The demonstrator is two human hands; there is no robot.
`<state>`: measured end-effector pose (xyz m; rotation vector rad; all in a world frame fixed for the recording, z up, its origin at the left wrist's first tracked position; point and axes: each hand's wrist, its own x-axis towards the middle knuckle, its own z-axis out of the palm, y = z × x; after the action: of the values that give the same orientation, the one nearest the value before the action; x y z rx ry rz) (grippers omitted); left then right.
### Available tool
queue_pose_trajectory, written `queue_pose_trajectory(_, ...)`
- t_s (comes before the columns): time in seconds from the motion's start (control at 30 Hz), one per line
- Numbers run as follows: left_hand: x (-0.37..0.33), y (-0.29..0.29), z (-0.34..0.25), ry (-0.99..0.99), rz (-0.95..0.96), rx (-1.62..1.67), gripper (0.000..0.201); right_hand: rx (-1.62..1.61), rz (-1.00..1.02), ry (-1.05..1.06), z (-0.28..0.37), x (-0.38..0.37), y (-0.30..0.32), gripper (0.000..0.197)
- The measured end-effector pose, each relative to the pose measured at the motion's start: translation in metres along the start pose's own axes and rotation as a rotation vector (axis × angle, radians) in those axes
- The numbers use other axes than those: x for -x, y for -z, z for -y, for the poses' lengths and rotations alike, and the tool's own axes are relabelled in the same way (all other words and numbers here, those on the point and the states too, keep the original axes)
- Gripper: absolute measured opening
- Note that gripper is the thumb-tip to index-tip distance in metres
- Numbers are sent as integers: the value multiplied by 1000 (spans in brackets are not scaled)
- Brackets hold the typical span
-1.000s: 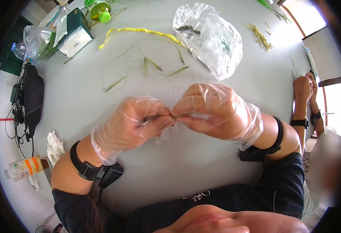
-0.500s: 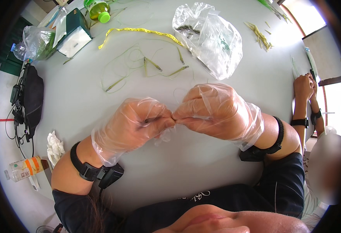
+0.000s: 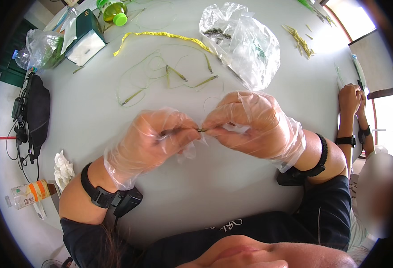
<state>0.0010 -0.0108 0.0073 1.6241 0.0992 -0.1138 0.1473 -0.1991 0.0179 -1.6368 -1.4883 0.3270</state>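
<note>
Both my hands wear clear plastic gloves and meet in front of me, just above the table. My left hand point(image 3: 160, 138) pinches one end of a small dark-and-green piece point(image 3: 201, 130). My right hand point(image 3: 250, 125) pinches its other end; most of the piece is hidden by the fingertips. A thin line loops up beside the right fingers. Beyond my hands lie several slender olive-green pieces point(image 3: 133, 97) with small dark fittings at their ends. Thin green line point(image 3: 145, 80) lies in loose loops among them.
A crumpled clear bag point(image 3: 250, 49) with dark bits lies beyond my right hand, beside a yellow measuring tape point(image 3: 169, 34). Farther left are a dark green box point(image 3: 87, 40) and a green-capped bottle point(image 3: 114, 11). Yellowish strips point(image 3: 301, 42) lie far right. Another person's hands point(image 3: 350, 98) rest at the right edge.
My fingertips have drawn slightly apart, so a bit of the small piece now shows between them. Both hands have risen slightly away from me. The things on the table look the same.
</note>
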Motion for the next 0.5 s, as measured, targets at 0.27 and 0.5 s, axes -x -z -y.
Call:
queue_pose_trajectory(0.27, 0, 4, 4, -59, -41, -69, 5, 14, -18, -31, 1, 0, 1, 17)
queue_pose_trajectory(0.5, 1, 3, 2, -8, -83, 1, 5, -3, -68, -66, 2, -1, 0, 16)
